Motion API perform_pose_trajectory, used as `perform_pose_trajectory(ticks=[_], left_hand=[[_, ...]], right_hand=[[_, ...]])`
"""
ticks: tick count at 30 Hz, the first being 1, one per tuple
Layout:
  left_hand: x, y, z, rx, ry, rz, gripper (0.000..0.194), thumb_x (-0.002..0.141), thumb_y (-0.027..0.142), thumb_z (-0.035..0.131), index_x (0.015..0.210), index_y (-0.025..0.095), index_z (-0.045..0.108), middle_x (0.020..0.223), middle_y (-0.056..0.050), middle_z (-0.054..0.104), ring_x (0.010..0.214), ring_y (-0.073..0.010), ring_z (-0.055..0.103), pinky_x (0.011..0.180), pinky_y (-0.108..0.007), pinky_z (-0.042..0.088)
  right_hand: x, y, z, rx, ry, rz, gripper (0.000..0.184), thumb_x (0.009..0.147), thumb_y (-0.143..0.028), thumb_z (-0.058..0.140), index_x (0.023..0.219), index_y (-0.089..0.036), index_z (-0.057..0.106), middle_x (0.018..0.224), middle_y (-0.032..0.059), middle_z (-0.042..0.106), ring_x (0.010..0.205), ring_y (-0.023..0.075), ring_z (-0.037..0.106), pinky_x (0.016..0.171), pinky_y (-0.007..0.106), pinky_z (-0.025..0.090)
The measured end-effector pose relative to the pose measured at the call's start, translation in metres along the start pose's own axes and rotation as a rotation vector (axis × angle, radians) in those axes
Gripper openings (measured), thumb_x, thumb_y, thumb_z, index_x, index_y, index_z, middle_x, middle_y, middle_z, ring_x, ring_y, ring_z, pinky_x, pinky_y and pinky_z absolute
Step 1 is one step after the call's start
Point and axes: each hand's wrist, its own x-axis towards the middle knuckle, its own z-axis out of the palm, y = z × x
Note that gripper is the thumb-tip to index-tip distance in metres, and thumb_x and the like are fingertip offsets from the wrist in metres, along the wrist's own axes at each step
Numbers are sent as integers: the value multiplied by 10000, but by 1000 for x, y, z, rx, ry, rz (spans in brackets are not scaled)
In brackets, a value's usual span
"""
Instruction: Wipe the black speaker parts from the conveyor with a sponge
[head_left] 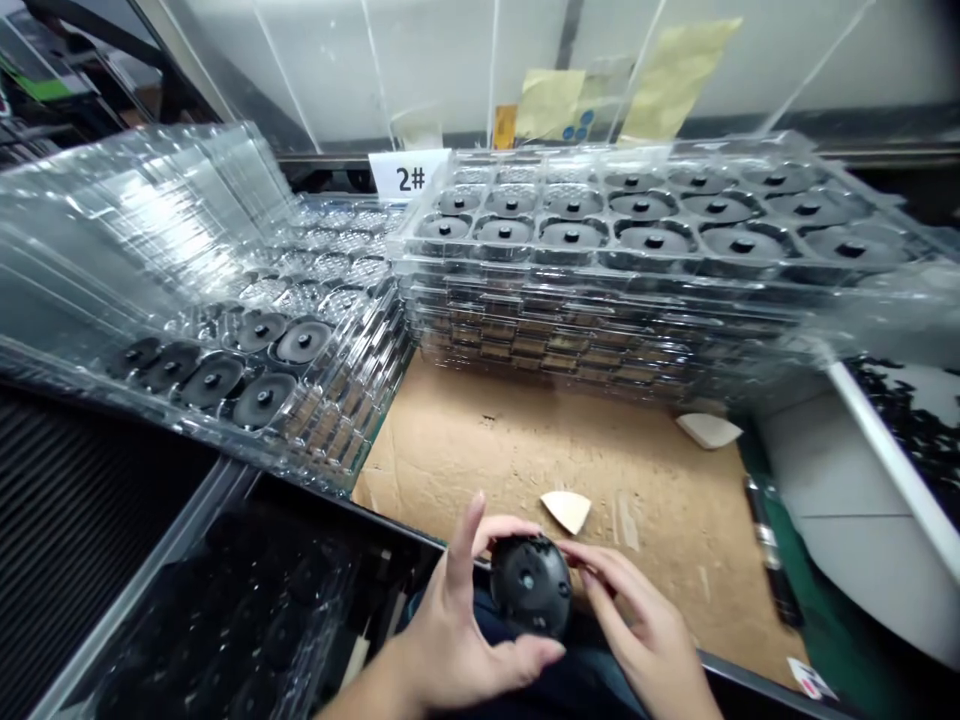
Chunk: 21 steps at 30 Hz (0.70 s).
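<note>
A round black plastic part with small holes and a light centre spot is held over the front edge of the bench. My left hand grips it by the rim, thumb at the near side and fingers at the far side, with the index finger raised. At the part's right edge, my right hand has its thumb and fingers pinched together. Whatever lies between those fingertips is too small or hidden to make out. Just beyond the part lies a cream-coloured triangular piece on the cardboard sheet.
Stacked clear trays of round black parts stand at the back. Another tray stack is at the left. On the right are a white bin of small black pieces, a black pen and a second cream piece.
</note>
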Motion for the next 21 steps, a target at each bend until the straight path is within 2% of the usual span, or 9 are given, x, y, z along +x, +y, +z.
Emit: perform_pose_trajectory(ticks=[2,6,8,12,14,16,18,21], left_hand=[[0,-1,-4,321,-35,161,1120,664,121,723,1405,369,-80,1210,-100,523,1121,-233,525,947,-415,426],[-2,2,-9,428,-54,253,1116,681,114,707,1409,283,-122,1192,-149,508,1092,-241,536,900,-415,464],[-5,6,-11,407,-62,197,1107,695,127,705,1402,309,-128,1208,-143,505,1100,-241,530,916,-425,450],[-12,15,-12,371,-80,-30,1052,740,147,673,1354,453,-126,1249,-82,488,1158,-225,489,991,-433,378],[-14,18,-13,341,-72,-51,1047,733,168,684,1355,449,-111,1244,-74,496,1154,-227,493,999,-418,367],[-15,20,-15,317,-61,-52,1047,723,187,695,1369,417,-96,1228,-75,513,1124,-226,514,984,-394,377],[-17,23,-17,307,-56,-53,1039,718,204,702,1384,381,-76,1201,-73,538,1086,-221,534,967,-372,385],[-19,28,-21,294,-82,-87,1014,717,241,702,1414,297,-32,1168,-92,567,1073,-231,541,974,-355,364]], right_hand=[[-4,-4,-5,-15,13,18,228,865,-214,492,1042,-244,632,927,36,679,828,128,667,708,163,531],[-9,-24,-15,-50,39,12,238,862,-223,517,1084,-253,599,934,35,657,779,122,642,699,169,523],[-9,-37,-19,-56,14,-46,239,849,-201,539,1076,-252,597,926,41,654,766,129,638,688,180,527],[-1,-55,-25,-38,-93,-130,337,839,-184,554,1165,-269,564,911,50,644,794,156,636,672,218,543],[3,-60,-27,-31,-170,-166,409,827,-191,579,1219,-299,539,903,37,642,788,152,635,669,221,546],[6,-65,-28,3,-217,-174,395,816,-206,600,1191,-324,569,891,26,644,775,147,635,662,216,544],[9,-73,-29,92,-204,-96,286,823,-231,591,1092,-319,633,885,25,652,779,152,636,649,214,538],[13,-87,-27,272,-191,142,173,820,-295,597,972,-279,677,840,21,675,764,159,642,676,233,531]])
